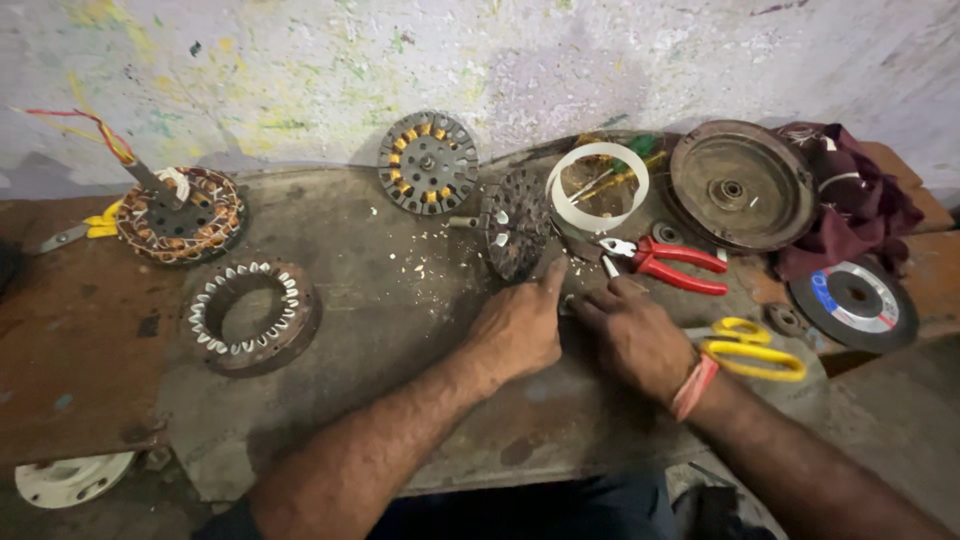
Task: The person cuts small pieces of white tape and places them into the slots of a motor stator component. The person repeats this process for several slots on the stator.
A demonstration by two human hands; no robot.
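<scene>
Head view, left hand (520,330) resting on the bench (400,300), thumb touching the dark motor core (515,222) standing just ahead, right hand (630,335) pinching a small piece, too small to tell, beside red pliers (670,264), yellow scissors (750,348) lying near the wrist.

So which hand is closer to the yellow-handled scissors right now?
Right. The right hand lies just left of the yellow-handled scissors, with its wrist almost against the handles. The left hand is farther off, beyond the right hand, its thumb up by the dark stator.
</scene>
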